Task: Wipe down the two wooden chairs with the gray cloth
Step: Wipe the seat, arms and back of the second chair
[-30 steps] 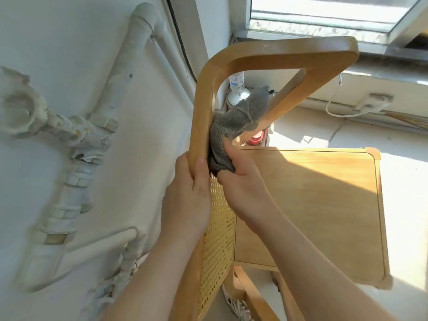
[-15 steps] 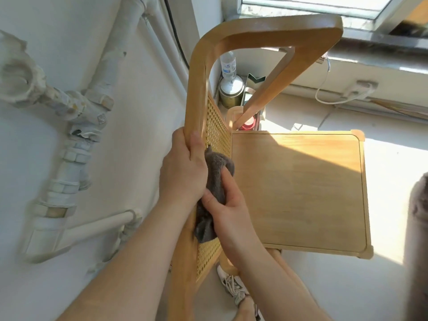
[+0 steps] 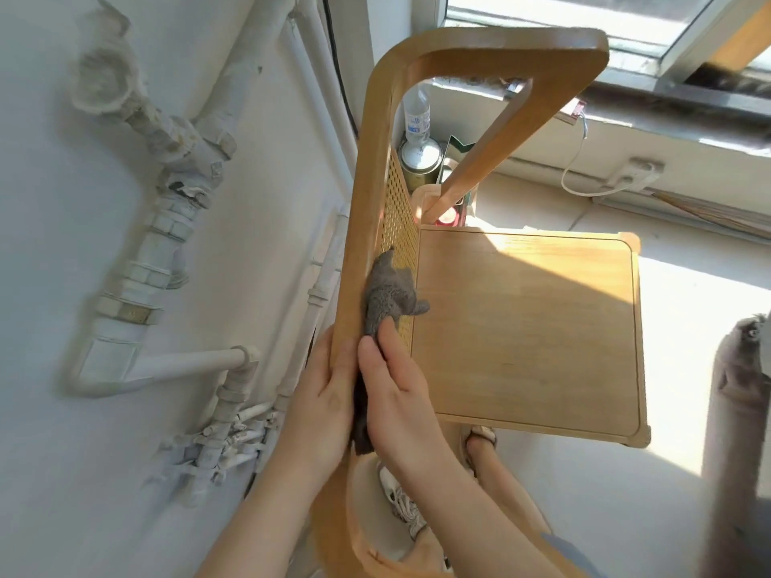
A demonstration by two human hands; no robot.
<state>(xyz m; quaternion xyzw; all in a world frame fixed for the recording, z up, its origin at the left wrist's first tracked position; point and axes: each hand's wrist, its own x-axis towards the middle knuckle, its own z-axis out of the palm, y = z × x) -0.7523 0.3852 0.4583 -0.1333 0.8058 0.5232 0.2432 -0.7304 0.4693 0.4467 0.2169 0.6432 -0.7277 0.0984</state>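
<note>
With right hand (image 3: 392, 394), held gray cloth (image 3: 388, 294) bunched against wooden chair (image 3: 363, 181) upright, beside left hand (image 3: 325, 394) gripping it; might have snagged on cane weave (image 3: 396, 210) just past this hand, if dragged roughly

Place: a lived-in home, seen at a sunlit room corner beside a window (image 3: 563, 18).
Wall: white-painted water pipes (image 3: 167, 227) are left exposed on the plaster.
Furniture: a wooden chair (image 3: 521, 327) with a cane back, of a household sort.
Corner clutter: a plastic bottle (image 3: 417, 114) and a tin can (image 3: 420, 158) are stored under the sill.
Power: a white socket strip (image 3: 630, 175) with its cord is laid along the wall.
Floor: pale and sunlit (image 3: 688, 306).
</note>
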